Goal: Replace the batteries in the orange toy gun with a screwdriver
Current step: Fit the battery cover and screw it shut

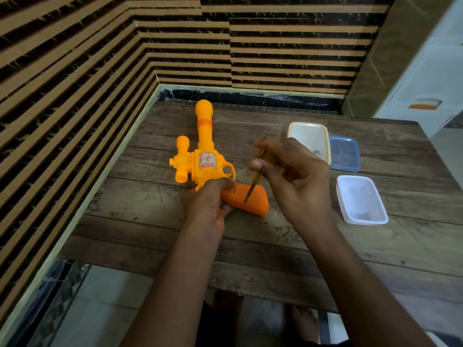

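An orange toy gun (204, 151) lies flat on the wooden table (250, 236), barrel pointing away from me and its darker orange grip (246, 200) toward the right. My left hand (206, 204) grips the gun where the body meets the grip. My right hand (293, 171) pinches a screwdriver (256, 175) with a yellow see-through handle. The shaft slants down and its tip touches the face of the grip.
A shallow tub with a pale yellow rim (309, 140) and a blue lid (344, 154) lie at the back right. A white tub (360, 200) sits nearer, right of my right hand. Striped walls close the left and back. My bare feet show under the table's front edge.
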`<state>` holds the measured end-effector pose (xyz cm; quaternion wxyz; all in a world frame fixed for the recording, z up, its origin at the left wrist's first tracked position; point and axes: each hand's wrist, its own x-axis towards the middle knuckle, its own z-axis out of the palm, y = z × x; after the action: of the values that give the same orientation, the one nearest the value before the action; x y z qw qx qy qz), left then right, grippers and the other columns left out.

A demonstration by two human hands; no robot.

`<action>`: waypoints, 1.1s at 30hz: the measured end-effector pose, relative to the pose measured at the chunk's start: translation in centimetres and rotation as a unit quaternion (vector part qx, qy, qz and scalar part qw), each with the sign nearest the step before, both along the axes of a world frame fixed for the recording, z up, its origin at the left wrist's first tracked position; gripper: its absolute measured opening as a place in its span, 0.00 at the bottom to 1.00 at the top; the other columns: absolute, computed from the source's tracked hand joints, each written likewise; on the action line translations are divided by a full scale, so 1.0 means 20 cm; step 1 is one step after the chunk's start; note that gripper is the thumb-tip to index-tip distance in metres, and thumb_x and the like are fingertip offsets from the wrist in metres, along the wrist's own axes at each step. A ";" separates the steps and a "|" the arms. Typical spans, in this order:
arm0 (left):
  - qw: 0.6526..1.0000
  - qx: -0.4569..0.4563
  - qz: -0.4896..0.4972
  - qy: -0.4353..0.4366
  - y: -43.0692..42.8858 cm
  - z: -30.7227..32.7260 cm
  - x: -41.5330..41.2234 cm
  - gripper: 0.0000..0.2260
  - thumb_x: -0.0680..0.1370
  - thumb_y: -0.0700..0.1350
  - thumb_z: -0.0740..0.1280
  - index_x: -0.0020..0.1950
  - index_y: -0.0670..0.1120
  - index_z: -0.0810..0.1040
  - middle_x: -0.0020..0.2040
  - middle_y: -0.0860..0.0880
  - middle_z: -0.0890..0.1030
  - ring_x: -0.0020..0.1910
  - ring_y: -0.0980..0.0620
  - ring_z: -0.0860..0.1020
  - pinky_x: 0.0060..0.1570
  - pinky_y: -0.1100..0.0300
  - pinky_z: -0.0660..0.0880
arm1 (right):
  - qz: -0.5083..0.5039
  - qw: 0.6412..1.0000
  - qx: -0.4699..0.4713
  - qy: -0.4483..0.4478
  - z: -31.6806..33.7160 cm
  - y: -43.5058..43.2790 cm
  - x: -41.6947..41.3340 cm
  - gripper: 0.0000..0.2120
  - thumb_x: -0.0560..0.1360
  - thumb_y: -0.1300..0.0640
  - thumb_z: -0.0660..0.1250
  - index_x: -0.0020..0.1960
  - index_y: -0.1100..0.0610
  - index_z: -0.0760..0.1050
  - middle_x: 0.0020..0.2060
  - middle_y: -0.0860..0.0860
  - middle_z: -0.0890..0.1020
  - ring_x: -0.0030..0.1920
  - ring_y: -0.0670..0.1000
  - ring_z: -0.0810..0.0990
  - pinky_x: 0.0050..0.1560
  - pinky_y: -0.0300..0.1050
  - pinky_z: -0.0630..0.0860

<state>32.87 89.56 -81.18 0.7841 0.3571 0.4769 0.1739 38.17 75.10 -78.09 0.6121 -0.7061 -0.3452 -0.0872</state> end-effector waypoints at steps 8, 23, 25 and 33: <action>1.000 -0.007 -0.011 -0.009 0.00 -0.01 -0.01 0.26 0.69 0.31 0.75 0.66 0.44 0.81 0.58 0.43 0.85 0.58 0.42 0.84 0.34 0.53 0.82 | 0.061 0.998 -0.001 0.013 0.03 -0.01 -0.01 0.10 0.76 0.69 0.72 0.56 0.62 0.85 0.50 0.53 0.85 0.52 0.52 0.86 0.47 0.57 0.83; 1.000 0.004 -0.021 -0.012 -0.02 0.03 -0.02 0.24 0.70 0.31 0.74 0.66 0.42 0.80 0.59 0.41 0.85 0.56 0.44 0.84 0.35 0.54 0.83 | 0.074 0.997 -0.026 -0.021 0.05 -0.02 -0.01 0.12 0.79 0.66 0.72 0.61 0.59 0.84 0.50 0.53 0.85 0.52 0.51 0.85 0.48 0.57 0.82; 1.000 0.000 -0.016 -0.010 -0.01 0.02 -0.02 0.24 0.71 0.31 0.73 0.66 0.42 0.80 0.59 0.41 0.84 0.54 0.45 0.83 0.36 0.53 0.82 | 0.088 0.996 -0.026 -0.018 0.06 -0.02 -0.01 0.11 0.80 0.65 0.70 0.62 0.59 0.83 0.53 0.52 0.86 0.55 0.51 0.85 0.51 0.57 0.81; 1.000 0.007 -0.001 -0.011 -0.01 0.01 -0.02 0.27 0.69 0.31 0.75 0.66 0.44 0.80 0.58 0.41 0.85 0.55 0.42 0.84 0.37 0.51 0.83 | 0.050 0.998 -0.026 -0.026 0.04 -0.02 0.01 0.10 0.78 0.66 0.73 0.59 0.62 0.85 0.48 0.54 0.83 0.51 0.50 0.84 0.45 0.51 0.81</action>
<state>32.44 89.38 -80.94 0.7871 0.3609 0.4667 0.1800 38.28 74.64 -77.21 0.5878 -0.7010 -0.3984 -0.0658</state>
